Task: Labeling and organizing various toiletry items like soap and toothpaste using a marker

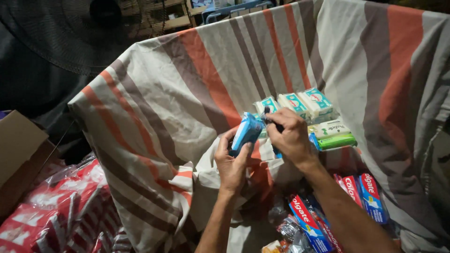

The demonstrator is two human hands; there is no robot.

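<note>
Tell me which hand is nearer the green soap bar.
Right. The right hand is just left of the green soap bar, nearly beside it. The left hand, holding a blue pack, sits farther left.

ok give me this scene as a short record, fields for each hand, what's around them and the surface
left hand: left hand grips a blue packet from below
right hand: right hand closed on a small dark object at the packet's top; what it is cannot be told
behind hands: row of teal-and-white wrapped bars, a white packet and a green packet
near right forearm: red-and-blue toothpaste boxes
surface: striped cloth, beige, orange and brown
far left: cardboard box, red-and-white plastic bags
</note>
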